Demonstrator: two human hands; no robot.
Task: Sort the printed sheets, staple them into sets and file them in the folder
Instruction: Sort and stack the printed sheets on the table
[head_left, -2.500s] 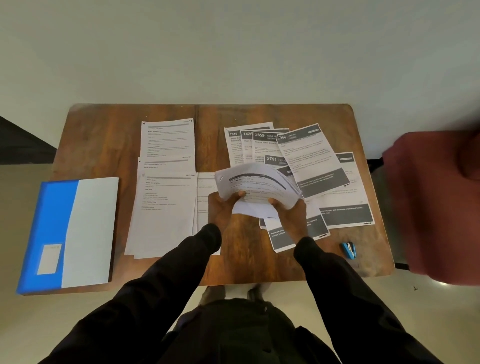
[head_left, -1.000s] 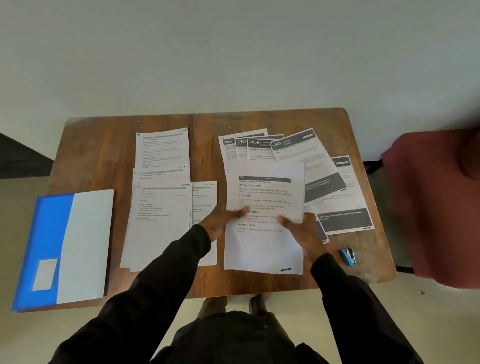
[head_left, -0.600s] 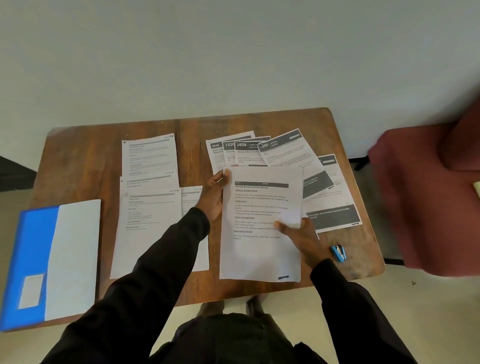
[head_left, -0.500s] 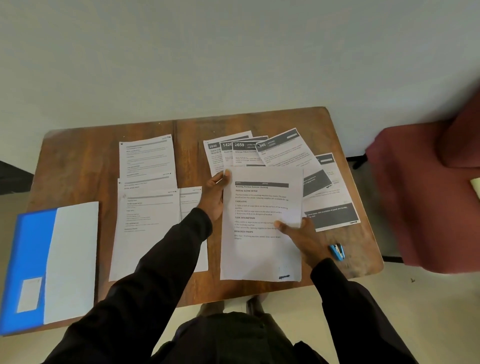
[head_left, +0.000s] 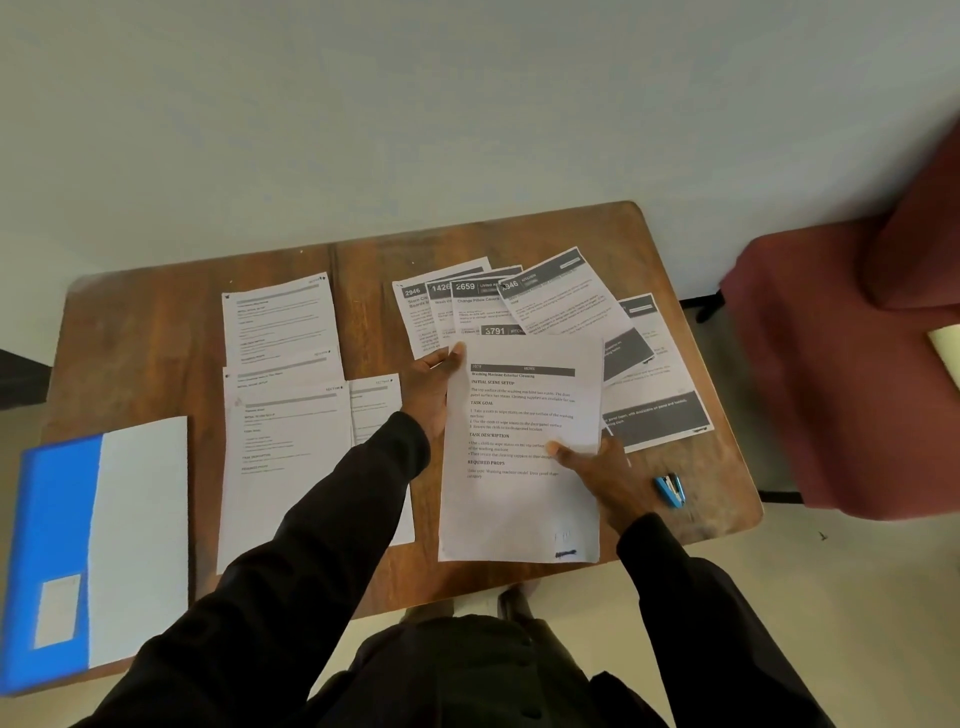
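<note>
The light here is dim and flat, and its source is hard to place. Shadows are faint and soft-edged, with no glare. The wall (head_left: 363, 114) reads a dull grey-green. White paper is the brightest thing, and the print on the middle sheet (head_left: 519, 499) is sharp enough to read. The dark sleeves (head_left: 322, 545) sink to near black, their detail lost. Toward the edges things smear: the blue folder (head_left: 57, 519) at left looks soft and stretched, and the maroon chair (head_left: 831, 364) at right is blurred. The worktop (head_left: 156, 332) bows with the wide-angle curve.

left hand (head_left: 434, 387): arm extended, pinches sheet (head_left: 514, 504) top-left corner | right hand (head_left: 608, 478): thumb on top, grips right edge
</note>
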